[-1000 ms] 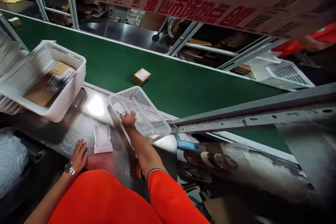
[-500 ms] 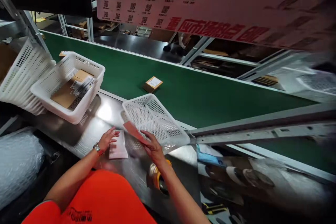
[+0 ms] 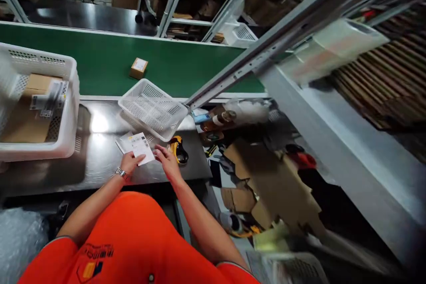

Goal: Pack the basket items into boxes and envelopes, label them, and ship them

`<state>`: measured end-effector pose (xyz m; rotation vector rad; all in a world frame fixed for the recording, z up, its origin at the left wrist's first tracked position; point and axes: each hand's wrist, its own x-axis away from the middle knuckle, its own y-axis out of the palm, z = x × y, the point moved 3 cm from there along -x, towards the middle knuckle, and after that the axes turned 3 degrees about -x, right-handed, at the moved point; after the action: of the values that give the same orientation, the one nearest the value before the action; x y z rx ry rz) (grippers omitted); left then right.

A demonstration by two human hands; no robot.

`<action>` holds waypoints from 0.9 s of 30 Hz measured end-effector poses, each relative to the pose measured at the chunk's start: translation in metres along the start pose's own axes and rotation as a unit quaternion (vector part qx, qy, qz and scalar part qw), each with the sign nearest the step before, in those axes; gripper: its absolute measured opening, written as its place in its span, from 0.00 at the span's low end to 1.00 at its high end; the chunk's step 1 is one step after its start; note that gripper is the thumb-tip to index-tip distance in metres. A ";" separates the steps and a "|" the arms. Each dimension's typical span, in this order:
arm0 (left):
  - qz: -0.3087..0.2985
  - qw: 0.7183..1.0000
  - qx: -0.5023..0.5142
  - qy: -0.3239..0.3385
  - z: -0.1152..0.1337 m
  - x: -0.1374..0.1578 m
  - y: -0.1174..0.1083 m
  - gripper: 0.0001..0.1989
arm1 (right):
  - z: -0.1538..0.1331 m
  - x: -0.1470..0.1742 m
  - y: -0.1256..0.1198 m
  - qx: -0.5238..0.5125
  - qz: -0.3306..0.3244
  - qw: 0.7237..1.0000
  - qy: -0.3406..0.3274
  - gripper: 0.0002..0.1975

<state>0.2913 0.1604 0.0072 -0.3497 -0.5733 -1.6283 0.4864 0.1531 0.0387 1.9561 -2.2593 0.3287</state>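
My left hand (image 3: 130, 164) grips a white printed card (image 3: 140, 147) with thumb and fingers at its near edge. The card has dark print and code blocks. Under its left side lies a pale flat packet (image 3: 123, 141) on the metal table. My right hand (image 3: 169, 165) is at the card's right corner, fingers bent together; what they pinch, if anything, is too small to make out. Just beyond that hand, a yellow and black tape dispenser (image 3: 179, 148) rests on the table. A shallow white perforated basket (image 3: 153, 108) lies past the card.
A deeper white basket (image 3: 71, 111) at left holds a brown labelled parcel (image 3: 28, 113). A small carton (image 3: 138, 68) sits on the green belt (image 3: 100, 66). A metal post (image 3: 233, 75) slants across at right, and cardboard scraps (image 3: 262, 173) lie below the table's right end.
The view has swung right. The right hand held a reddish flat piece over the basket; now a white printed card is in the left hand, with both hands close together.
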 end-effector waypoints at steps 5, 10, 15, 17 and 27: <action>0.036 0.999 -0.019 0.003 0.002 -0.001 -0.007 0.16 | 0.021 0.051 0.012 -0.184 0.016 0.970 0.160 0.30; 0.018 1.000 0.000 0.001 0.000 0.011 0.003 0.18 | 0.010 0.061 0.000 -0.190 0.042 0.969 0.154 0.31; 0.008 1.000 0.006 0.009 -0.006 0.019 0.026 0.20 | 0.005 0.070 -0.021 -0.188 0.039 0.972 0.138 0.32; 0.009 1.000 0.008 0.012 -0.009 0.023 0.037 0.20 | 0.005 0.076 -0.032 -0.191 0.041 0.971 0.137 0.32; 0.002 1.000 0.009 0.011 -0.028 0.048 0.091 0.22 | 0.018 0.104 -0.087 -0.213 0.061 0.965 0.136 0.31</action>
<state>0.3764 0.0995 0.0251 -0.3198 -0.5701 -1.6198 0.5577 0.0378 0.0533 1.4649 -2.0650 0.1009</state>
